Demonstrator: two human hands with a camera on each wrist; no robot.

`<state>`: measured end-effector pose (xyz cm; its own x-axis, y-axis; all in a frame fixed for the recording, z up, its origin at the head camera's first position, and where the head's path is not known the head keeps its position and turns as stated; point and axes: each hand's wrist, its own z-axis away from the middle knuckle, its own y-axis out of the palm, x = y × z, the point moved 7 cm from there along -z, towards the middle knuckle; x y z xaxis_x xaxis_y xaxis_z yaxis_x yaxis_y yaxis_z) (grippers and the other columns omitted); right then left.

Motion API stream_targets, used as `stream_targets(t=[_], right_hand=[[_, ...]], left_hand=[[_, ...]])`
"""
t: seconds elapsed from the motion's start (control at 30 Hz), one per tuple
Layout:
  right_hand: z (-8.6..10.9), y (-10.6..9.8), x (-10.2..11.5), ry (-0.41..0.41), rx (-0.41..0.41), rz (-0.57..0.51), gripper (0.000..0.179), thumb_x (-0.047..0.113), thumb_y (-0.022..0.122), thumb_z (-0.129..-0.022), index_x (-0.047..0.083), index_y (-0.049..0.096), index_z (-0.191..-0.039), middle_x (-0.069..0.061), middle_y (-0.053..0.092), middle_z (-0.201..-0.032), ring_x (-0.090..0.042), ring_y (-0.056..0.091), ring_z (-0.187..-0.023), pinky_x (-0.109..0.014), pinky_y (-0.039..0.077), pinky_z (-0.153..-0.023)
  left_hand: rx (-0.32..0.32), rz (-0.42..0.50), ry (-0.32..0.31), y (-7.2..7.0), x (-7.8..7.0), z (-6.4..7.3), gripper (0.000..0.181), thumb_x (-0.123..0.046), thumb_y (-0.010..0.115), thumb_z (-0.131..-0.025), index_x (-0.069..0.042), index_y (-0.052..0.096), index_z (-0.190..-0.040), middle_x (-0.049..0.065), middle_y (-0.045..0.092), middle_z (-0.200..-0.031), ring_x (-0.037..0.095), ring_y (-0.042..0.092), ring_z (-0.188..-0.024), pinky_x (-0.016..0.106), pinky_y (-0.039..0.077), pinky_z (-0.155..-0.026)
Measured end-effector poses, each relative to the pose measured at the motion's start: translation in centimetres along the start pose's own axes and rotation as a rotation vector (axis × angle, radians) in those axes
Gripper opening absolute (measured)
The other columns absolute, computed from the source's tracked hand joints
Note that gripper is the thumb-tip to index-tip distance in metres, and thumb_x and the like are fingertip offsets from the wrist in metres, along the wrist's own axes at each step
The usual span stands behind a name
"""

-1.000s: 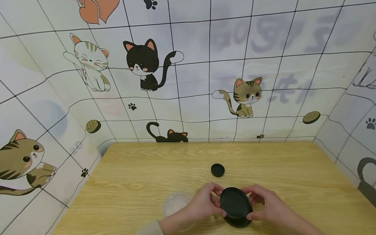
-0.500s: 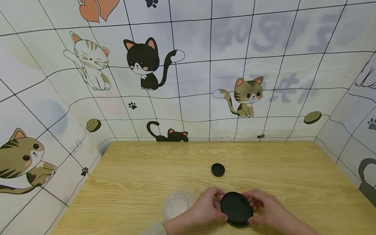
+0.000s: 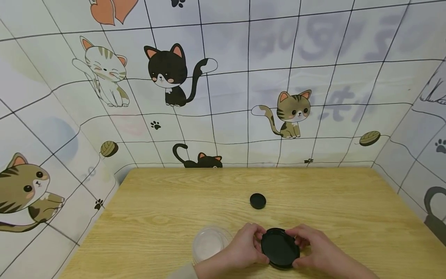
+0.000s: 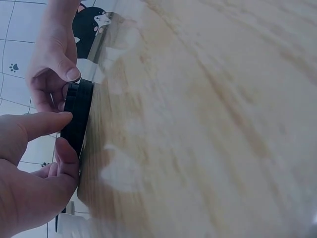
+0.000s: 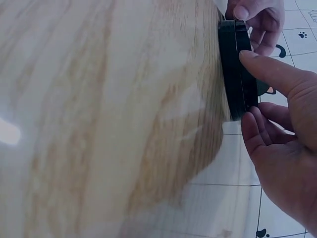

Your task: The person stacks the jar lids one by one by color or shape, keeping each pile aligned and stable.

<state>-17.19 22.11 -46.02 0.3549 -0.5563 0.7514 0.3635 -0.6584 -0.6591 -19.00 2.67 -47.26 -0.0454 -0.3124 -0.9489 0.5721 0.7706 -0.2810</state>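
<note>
Two black round lid-like discs [image 3: 280, 248] lie one upon the other near the front of the table, almost fully lined up. Fingers and thumb of my left hand [image 3: 248, 246] grip their left rim, while my right hand [image 3: 313, 247] grips the right rim. Seen edge-on in the right wrist view, the black stack [image 5: 235, 74] shows a seam between its layers and rests on the tabletop. The left wrist view has thumb and fingers of the left hand [image 4: 39, 173] on the stack's side. Whether these are lids or shallow dishes I cannot tell.
A clear round plastic container [image 3: 208, 244] stands left of the discs, partly behind the left forearm. Farther back lies a smaller black disc [image 3: 258, 201]. The wooden table [image 3: 174, 193] ends at a cat-patterned wall covering [image 3: 230, 97] at the back.
The upper black disc, tilted over the lower one a second ago, has come down flat onto it. Both hands have stayed at its rim throughout.
</note>
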Motion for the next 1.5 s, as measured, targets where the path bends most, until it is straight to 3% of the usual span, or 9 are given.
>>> stream_targets(t=[0.67, 0.87, 1.03, 1.17, 1.33, 1.5], right_hand=[[-0.1, 0.2, 0.6, 0.005, 0.006, 0.025, 0.07, 0.023, 0.095, -0.071, -0.003, 0.064, -0.128, 0.001, 0.056, -0.11, -0.002, 0.049, -0.083, -0.024, 0.049, -0.067], [-0.5, -0.4, 1.2, -0.029, -0.036, 0.054, 0.068, 0.024, 0.094, -0.073, -0.004, 0.063, -0.128, 0.0, 0.056, -0.107, -0.002, 0.049, -0.079, -0.025, 0.049, -0.065], [-3.2, -2.1, 1.9, -0.008, -0.057, 0.019, 0.063, 0.024, 0.088, -0.082, -0.005, 0.061, -0.131, -0.01, 0.059, -0.112, -0.008, 0.054, -0.08, -0.027, 0.05, -0.064], [-6.2, -3.1, 1.8, 0.017, -0.086, -0.015, 0.062, 0.021, 0.085, -0.086, -0.006, 0.059, -0.135, -0.017, 0.06, -0.117, -0.013, 0.058, -0.085, -0.028, 0.053, -0.07], [-9.5, -3.2, -0.3, 0.066, -0.098, -0.071, 0.062, 0.015, 0.083, -0.087, -0.01, 0.055, -0.137, -0.02, 0.061, -0.119, -0.019, 0.062, -0.09, -0.032, 0.055, -0.074], [-11.7, -2.3, -2.4, 0.103, -0.079, -0.075, 0.062, 0.011, 0.084, -0.086, -0.011, 0.055, -0.137, -0.015, 0.063, -0.114, -0.02, 0.063, -0.09, -0.034, 0.054, -0.074]], left_hand=[[-0.01, -0.016, 0.005, 0.0, -0.5, 0.2, 0.06, 0.011, 0.086, -0.069, -0.006, 0.06, -0.12, 0.0, 0.047, -0.099, 0.006, 0.056, -0.069, 0.021, 0.045, -0.065], [-0.015, -0.037, 0.031, -1.2, -1.4, -0.3, 0.066, 0.009, 0.086, -0.071, -0.004, 0.057, -0.129, 0.001, 0.047, -0.104, 0.007, 0.057, -0.068, 0.021, 0.048, -0.061], [-0.091, -0.105, 0.091, -3.8, -2.5, -2.2, 0.069, 0.004, 0.088, -0.073, -0.002, 0.056, -0.134, 0.008, 0.05, -0.109, 0.009, 0.058, -0.07, 0.023, 0.049, -0.06], [-0.174, -0.098, 0.104, -6.3, -2.5, -4.5, 0.067, 0.002, 0.088, -0.075, 0.0, 0.057, -0.135, 0.017, 0.054, -0.116, 0.013, 0.061, -0.077, 0.027, 0.052, -0.063], [-0.205, -0.032, 0.043, -8.5, -1.3, -6.8, 0.065, 0.003, 0.085, -0.08, 0.005, 0.055, -0.138, 0.02, 0.058, -0.121, 0.024, 0.068, -0.094, 0.034, 0.057, -0.074], [-0.197, -0.002, -0.017, -9.2, -0.3, -7.9, 0.063, 0.005, 0.083, -0.081, 0.007, 0.055, -0.138, 0.019, 0.061, -0.12, 0.028, 0.069, -0.099, 0.036, 0.058, -0.079]])
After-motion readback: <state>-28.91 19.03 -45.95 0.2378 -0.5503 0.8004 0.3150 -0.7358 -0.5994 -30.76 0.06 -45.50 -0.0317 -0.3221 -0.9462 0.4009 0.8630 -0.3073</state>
